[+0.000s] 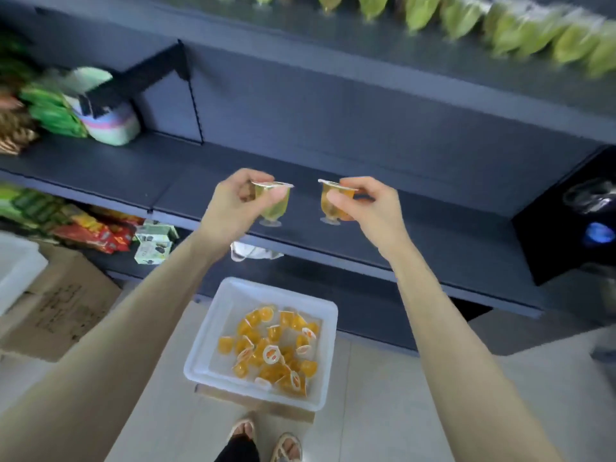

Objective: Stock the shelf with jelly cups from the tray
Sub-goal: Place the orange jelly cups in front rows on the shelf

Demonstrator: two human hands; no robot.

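Note:
My left hand holds a yellow-green jelly cup by its rim, upright, just above the front part of the dark shelf. My right hand holds an orange jelly cup the same way, a short gap to the right. Each cup has a small foot and a sealed lid. Below, on the floor, a white tray holds several orange jelly cups in a loose pile.
Snack bags and a pastel tub crowd the shelf's left end. Green packets hang along the shelf above. A black box stands at the right. Cardboard boxes sit left of the tray. My sandalled feet are below it.

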